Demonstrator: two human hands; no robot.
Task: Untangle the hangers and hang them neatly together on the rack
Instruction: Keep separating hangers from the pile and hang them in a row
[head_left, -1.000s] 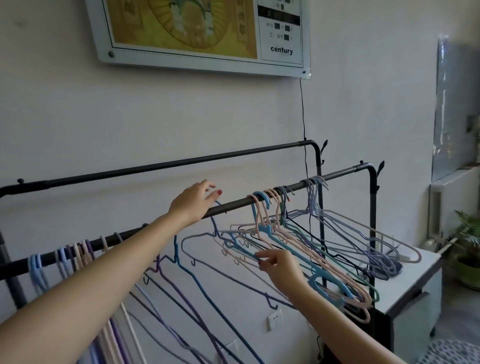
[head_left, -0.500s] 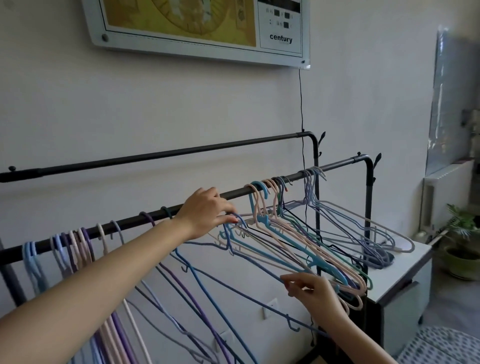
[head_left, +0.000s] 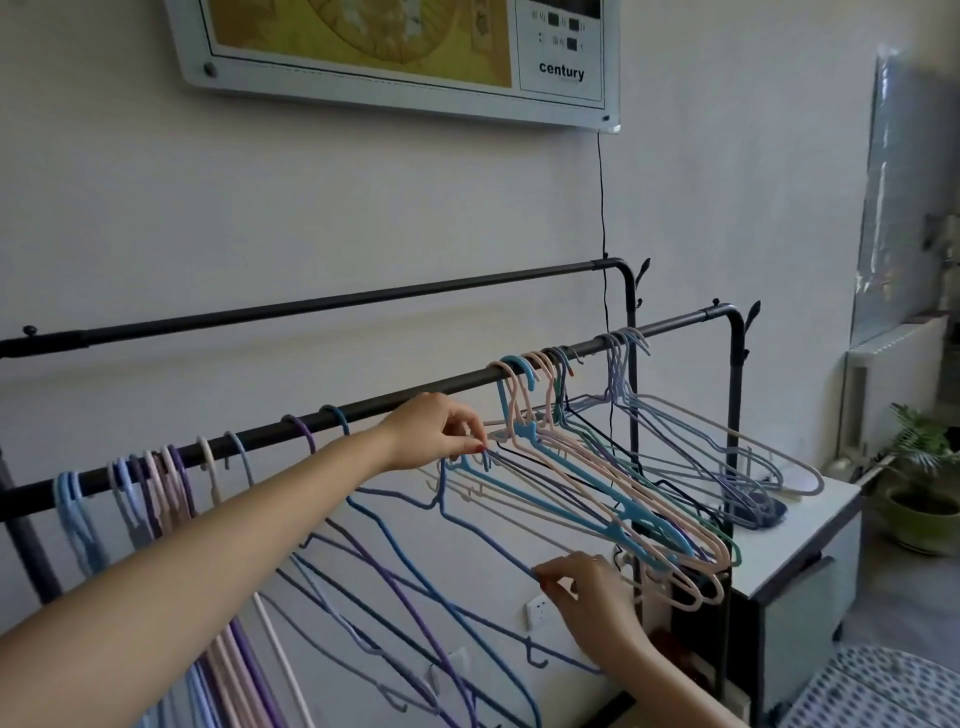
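Fingertips of my left hand (head_left: 434, 434) pinch thin blue wire hanger (head_left: 470, 525) hook; right hand (head_left: 589, 597) at 5 o'clock pinches its lower bar.

Hangers at the left (head_left: 171, 519) run out of the frame's bottom edge, their lower bars unseen, while the wall panel (head_left: 395, 57) is cut off at the top. The left hand (head_left: 434, 434) covers the hook of the dark blue hanger (head_left: 467, 525), so whether it sits on the front rail (head_left: 415, 400) cannot be told. The panel's small print is illegible.
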